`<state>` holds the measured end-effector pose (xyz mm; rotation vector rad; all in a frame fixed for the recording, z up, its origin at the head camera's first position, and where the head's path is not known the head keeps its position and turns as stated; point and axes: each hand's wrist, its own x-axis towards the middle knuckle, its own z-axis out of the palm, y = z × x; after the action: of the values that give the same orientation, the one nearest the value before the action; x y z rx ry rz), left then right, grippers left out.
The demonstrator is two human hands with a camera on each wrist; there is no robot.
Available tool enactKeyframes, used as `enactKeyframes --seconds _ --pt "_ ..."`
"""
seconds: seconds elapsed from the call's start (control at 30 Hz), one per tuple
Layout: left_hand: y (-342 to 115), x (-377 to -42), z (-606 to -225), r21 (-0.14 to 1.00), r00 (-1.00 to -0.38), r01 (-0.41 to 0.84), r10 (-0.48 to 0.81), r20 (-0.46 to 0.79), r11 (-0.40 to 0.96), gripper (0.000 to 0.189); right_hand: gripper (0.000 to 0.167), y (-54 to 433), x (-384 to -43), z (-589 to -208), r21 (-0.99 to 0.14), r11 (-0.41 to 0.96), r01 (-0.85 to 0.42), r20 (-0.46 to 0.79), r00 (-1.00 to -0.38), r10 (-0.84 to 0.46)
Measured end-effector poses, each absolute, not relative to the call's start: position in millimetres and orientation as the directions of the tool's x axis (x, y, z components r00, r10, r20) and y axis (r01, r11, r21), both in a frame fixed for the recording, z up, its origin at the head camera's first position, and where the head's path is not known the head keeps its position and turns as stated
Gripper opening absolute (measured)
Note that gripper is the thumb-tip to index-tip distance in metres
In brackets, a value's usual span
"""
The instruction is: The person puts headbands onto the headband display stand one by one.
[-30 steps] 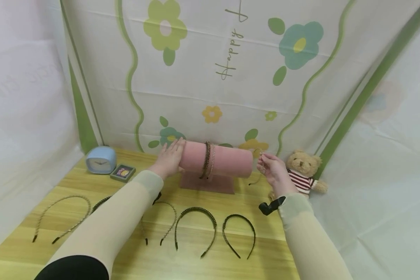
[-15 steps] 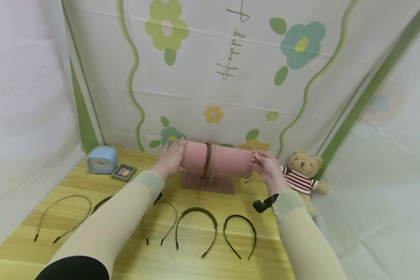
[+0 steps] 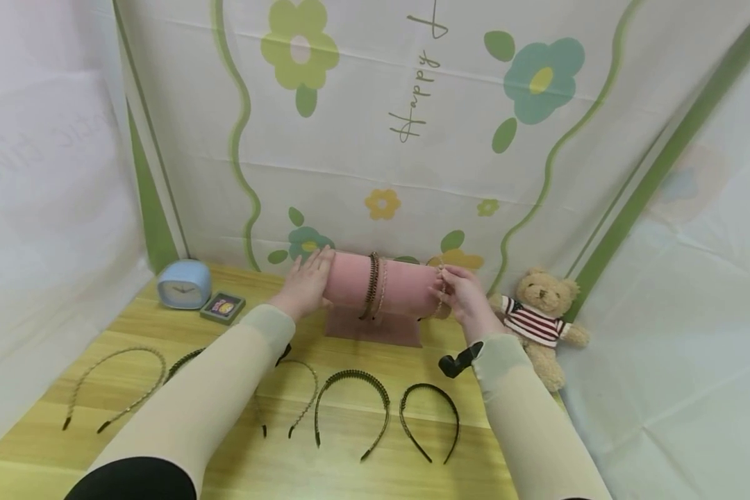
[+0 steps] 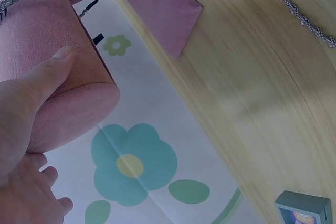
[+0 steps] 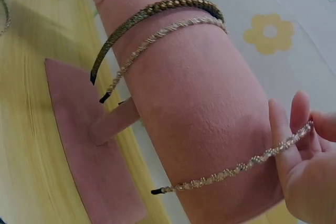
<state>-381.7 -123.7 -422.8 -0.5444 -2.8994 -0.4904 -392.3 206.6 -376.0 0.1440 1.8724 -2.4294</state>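
Observation:
A pink padded headband stand [image 3: 406, 286], a roll on a flat base, lies crosswise at the back of the table. My left hand [image 3: 305, 283] holds its left end; in the left wrist view the thumb [image 4: 50, 74] presses the roll. My right hand [image 3: 465, 298] pinches a thin beaded headband [image 5: 226, 174] at its top, between thumb and fingers. This headband lies over the roll's right end, its black tip hanging at the front. A dark braided headband [image 5: 170, 6] and a thin light one [image 5: 152, 39] sit side by side around the roll's middle.
On the wooden table [image 3: 262, 472] lie several headbands, among them a dark ridged one [image 3: 353, 373] and a small black one [image 3: 429, 385]. A blue clock [image 3: 184, 285] and small grey box [image 3: 223, 307] stand left; a teddy bear [image 3: 540, 312] sits right. Fabric hangs behind.
My right hand has moved left, bringing the beaded headband from beyond the stand's right end onto the roll. The left hand stays on the left end.

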Motion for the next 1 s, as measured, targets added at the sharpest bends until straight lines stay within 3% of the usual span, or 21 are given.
enactKeyframes --seconds 0.1,0.2,0.37,0.73,1.0 --pt "-122.9 -381.2 -422.0 0.297 -0.922 0.378 0.327 0.208 0.877 0.12 0.035 199.8 -393.5 -373.9 -0.987 -0.132 0.097 -0.107 -0.992 0.071" --pt "-122.2 -380.9 -421.6 0.301 -0.922 0.379 0.327 0.21 0.875 0.12 0.034 195.0 -393.1 -369.6 -0.994 0.079 0.078 -0.066 -0.988 0.142" --pt "-122.1 -380.4 -421.1 0.3 -0.922 0.38 0.33 0.205 0.875 0.12 0.036 192.6 -389.5 -362.7 -0.959 0.277 0.051 -0.008 -0.988 0.157" --pt "-123.3 -380.2 -420.8 0.293 -0.921 0.377 0.324 0.214 0.878 0.118 0.038 206.9 -384.8 -359.2 -0.872 0.488 -0.035 0.03 -0.999 -0.017" --pt "-123.5 -380.3 -420.8 0.291 -0.923 0.376 0.326 0.207 0.88 0.119 0.054 228.9 -390.5 -361.0 -0.674 0.706 -0.215 0.043 -0.966 -0.253"
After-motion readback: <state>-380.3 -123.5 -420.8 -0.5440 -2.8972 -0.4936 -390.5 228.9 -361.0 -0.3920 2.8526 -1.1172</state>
